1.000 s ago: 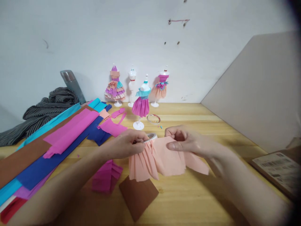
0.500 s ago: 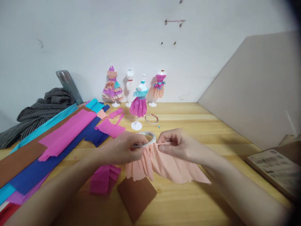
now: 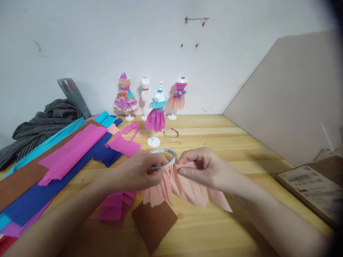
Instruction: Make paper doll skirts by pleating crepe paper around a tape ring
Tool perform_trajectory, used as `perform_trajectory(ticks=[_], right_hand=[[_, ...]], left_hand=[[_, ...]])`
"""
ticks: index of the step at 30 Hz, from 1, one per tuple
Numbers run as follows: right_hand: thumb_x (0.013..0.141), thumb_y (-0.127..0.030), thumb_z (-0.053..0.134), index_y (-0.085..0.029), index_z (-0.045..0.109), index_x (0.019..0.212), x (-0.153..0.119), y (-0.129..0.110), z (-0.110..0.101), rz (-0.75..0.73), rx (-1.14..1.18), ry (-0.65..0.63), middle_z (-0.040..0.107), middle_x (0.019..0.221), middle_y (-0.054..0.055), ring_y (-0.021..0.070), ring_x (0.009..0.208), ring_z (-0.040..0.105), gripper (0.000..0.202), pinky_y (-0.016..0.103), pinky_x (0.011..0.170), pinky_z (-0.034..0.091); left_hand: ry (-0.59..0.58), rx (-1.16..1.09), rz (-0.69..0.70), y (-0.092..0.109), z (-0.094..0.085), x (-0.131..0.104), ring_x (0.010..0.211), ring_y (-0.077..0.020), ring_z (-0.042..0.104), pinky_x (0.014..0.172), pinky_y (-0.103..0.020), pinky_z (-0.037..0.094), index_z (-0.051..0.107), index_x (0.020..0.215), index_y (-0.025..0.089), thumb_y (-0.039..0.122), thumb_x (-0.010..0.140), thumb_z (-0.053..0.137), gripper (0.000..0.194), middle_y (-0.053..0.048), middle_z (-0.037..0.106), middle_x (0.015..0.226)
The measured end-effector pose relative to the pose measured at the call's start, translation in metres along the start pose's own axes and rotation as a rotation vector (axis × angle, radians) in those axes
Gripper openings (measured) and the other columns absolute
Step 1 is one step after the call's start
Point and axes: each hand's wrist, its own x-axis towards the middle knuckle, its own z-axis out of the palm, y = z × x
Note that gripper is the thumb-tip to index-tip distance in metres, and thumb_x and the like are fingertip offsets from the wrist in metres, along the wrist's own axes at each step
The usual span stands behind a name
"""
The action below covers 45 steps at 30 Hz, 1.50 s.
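My left hand (image 3: 139, 171) pinches the pleated top edge of a peach crepe paper strip (image 3: 184, 189) together with a thin roll of tape (image 3: 164, 157). My right hand (image 3: 203, 167) grips the same top edge just to the right, its fingers folded over the paper. The strip hangs down in folds above the wooden table (image 3: 230, 142). Below my hands lie a brown paper piece (image 3: 154, 223) and a folded magenta paper piece (image 3: 116, 208).
Long crepe sheets in pink, blue, brown and cyan (image 3: 53, 160) cover the left side. Several small mannequins, most in paper dresses (image 3: 155, 114), stand at the back, with a second tape ring (image 3: 170, 133) near them. A cardboard box (image 3: 313, 185) sits right, striped cloth (image 3: 43, 121) and a flask (image 3: 71, 96) far left.
Both hands have drawn closer together and gathered the peach strip tighter, so its right end now hangs in a narrower point. The tape roll shows more fully above my left fingers.
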Motion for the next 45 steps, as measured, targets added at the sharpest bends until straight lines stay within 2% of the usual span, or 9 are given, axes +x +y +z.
perform_trajectory(ticks=[3, 7, 19, 26, 32, 34, 39, 42, 45], right_hand=[[0.083, -0.035, 0.058, -0.014, 0.059, 0.070, -0.001, 0.002, 0.000, 0.002, -0.042, 0.012, 0.052, 0.063, 0.000, 0.0104, 0.057, 0.044, 0.025, 0.023, 0.052, 0.035], [0.081, -0.033, 0.059, -0.016, 0.054, 0.066, -0.001, 0.006, 0.000, 0.015, -0.147, 0.100, 0.044, 0.059, -0.002, 0.0092, 0.054, 0.037, 0.023, 0.021, 0.047, 0.029], [0.077, -0.030, 0.059, -0.017, 0.054, 0.064, 0.001, 0.007, 0.001, 0.015, -0.180, 0.145, 0.046, 0.058, -0.002, 0.0094, 0.053, 0.039, 0.019, 0.021, 0.046, 0.030], [0.073, -0.031, 0.060, -0.019, 0.044, 0.060, 0.002, 0.006, 0.001, 0.091, -0.126, 0.153, 0.037, 0.053, -0.006, 0.0071, 0.048, 0.032, 0.024, 0.020, 0.042, 0.024], [0.068, -0.028, 0.067, -0.019, 0.042, 0.057, 0.003, 0.012, -0.003, 0.161, -0.204, 0.128, 0.040, 0.052, -0.006, 0.0072, 0.049, 0.036, 0.029, 0.021, 0.045, 0.028], [0.067, -0.027, 0.066, -0.019, 0.041, 0.056, 0.005, 0.012, -0.003, 0.154, -0.225, 0.140, 0.040, 0.051, -0.007, 0.0067, 0.048, 0.035, 0.029, 0.021, 0.044, 0.027], [0.070, -0.030, 0.067, -0.019, 0.040, 0.058, 0.005, 0.006, -0.007, 0.093, -0.122, 0.136, 0.034, 0.052, -0.008, 0.0059, 0.046, 0.032, 0.031, 0.020, 0.044, 0.024], [0.074, -0.035, 0.067, -0.019, 0.044, 0.062, 0.002, 0.001, -0.015, 0.080, -0.055, 0.099, 0.038, 0.054, -0.007, 0.0069, 0.047, 0.035, 0.031, 0.022, 0.045, 0.026], [0.078, -0.040, 0.065, -0.018, 0.047, 0.062, 0.000, -0.003, -0.021, 0.028, -0.056, 0.106, 0.042, 0.057, -0.005, 0.0083, 0.052, 0.038, 0.032, 0.023, 0.047, 0.028]], left_hand=[[0.015, 0.004, 0.004, -0.001, 0.001, -0.001, 0.055, -0.0045, 0.028, 0.050, -0.020, 0.023, 0.045, 0.065, 0.014, -0.005, 0.066, 0.039, 0.021, 0.007, 0.028, 0.061], [0.024, 0.037, -0.035, -0.001, 0.001, -0.002, 0.055, -0.0049, 0.031, 0.049, -0.020, 0.023, 0.052, 0.068, 0.014, -0.002, 0.067, 0.041, 0.020, 0.007, 0.032, 0.059], [-0.001, 0.076, -0.068, 0.003, 0.002, -0.002, 0.054, -0.0055, 0.033, 0.049, -0.021, 0.022, 0.062, 0.077, 0.012, 0.002, 0.068, 0.041, 0.025, 0.007, 0.037, 0.058], [-0.006, 0.101, -0.069, 0.002, 0.002, -0.003, 0.053, -0.0056, 0.028, 0.048, -0.021, 0.020, 0.043, 0.063, 0.015, 0.003, 0.068, 0.039, 0.014, 0.006, 0.027, 0.058], [-0.116, 0.234, 0.052, 0.000, 0.006, -0.004, 0.055, -0.0064, 0.026, 0.051, -0.024, 0.021, 0.029, 0.064, 0.017, 0.001, 0.063, 0.040, 0.020, 0.006, 0.027, 0.059], [-0.121, 0.240, 0.043, -0.002, 0.006, -0.003, 0.055, -0.0066, 0.026, 0.051, -0.024, 0.022, 0.028, 0.064, 0.017, 0.000, 0.063, 0.040, 0.021, 0.006, 0.027, 0.059], [-0.051, 0.050, -0.047, -0.002, 0.001, 0.000, 0.056, -0.0070, 0.029, 0.049, -0.021, 0.024, 0.043, 0.066, 0.016, 0.009, 0.077, 0.042, 0.013, 0.005, 0.030, 0.061], [-0.018, -0.040, -0.044, -0.003, -0.003, 0.000, 0.059, -0.0079, 0.035, 0.052, -0.020, 0.029, 0.054, 0.076, 0.014, 0.017, 0.083, 0.044, 0.013, 0.004, 0.039, 0.063], [-0.011, -0.053, -0.051, -0.004, -0.006, -0.001, 0.060, -0.0086, 0.038, 0.053, -0.020, 0.031, 0.058, 0.080, 0.012, 0.020, 0.085, 0.046, 0.015, 0.004, 0.043, 0.062]])
